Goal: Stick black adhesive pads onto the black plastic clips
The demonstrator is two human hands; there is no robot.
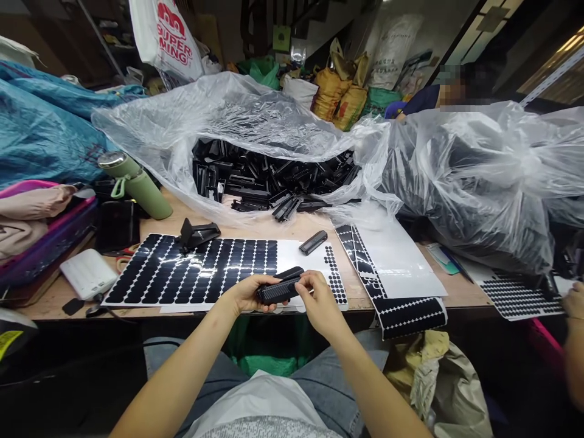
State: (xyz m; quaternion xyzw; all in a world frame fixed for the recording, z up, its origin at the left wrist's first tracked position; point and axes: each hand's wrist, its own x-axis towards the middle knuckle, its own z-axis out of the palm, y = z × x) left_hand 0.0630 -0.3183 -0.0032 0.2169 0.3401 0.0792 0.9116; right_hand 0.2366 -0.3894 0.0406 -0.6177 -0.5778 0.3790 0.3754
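While both hands [245, 294] hold black pieces [277, 292], sheets [191, 274] lie near.

Black textured part [277, 292], elongated, slightly tilted; in fingers [261, 280]

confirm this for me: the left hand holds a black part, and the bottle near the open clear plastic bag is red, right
Not quite: the head view shows that the bottle near the open clear plastic bag is light green, not red. The left hand does hold a black part.
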